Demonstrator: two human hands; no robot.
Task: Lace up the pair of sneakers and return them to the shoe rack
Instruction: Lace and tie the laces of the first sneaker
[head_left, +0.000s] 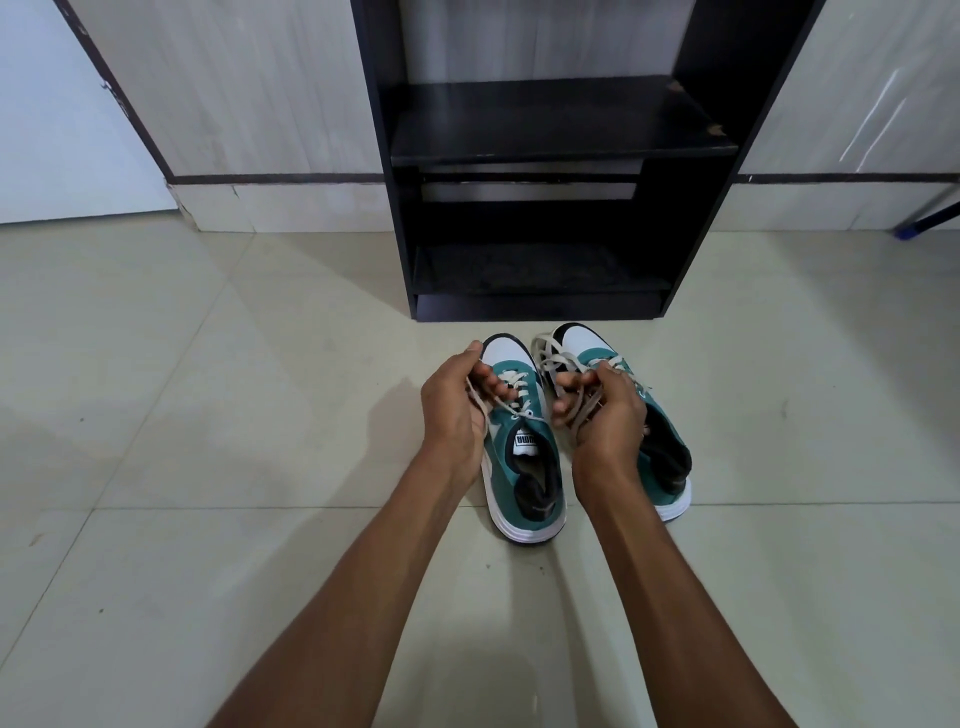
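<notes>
Two teal-and-white sneakers stand side by side on the floor, toes toward the rack. The left sneaker (522, 467) has grey laces threaded through its eyelets. My left hand (457, 410) grips one lace end at the shoe's left side. My right hand (605, 410) holds the other lace end between the two shoes. The right sneaker (670, 457) is partly hidden behind my right hand, with loose laces (553, 356) piled over its toe. The black shoe rack (545, 150) stands just beyond the shoes.
The rack has a middle shelf and a bottom shelf (540, 270), both without shoes. A pale tiled floor (208, 415) spreads around the shoes. A white door (62, 130) is at the far left and a dark bar with a blue tip (930, 213) at the far right.
</notes>
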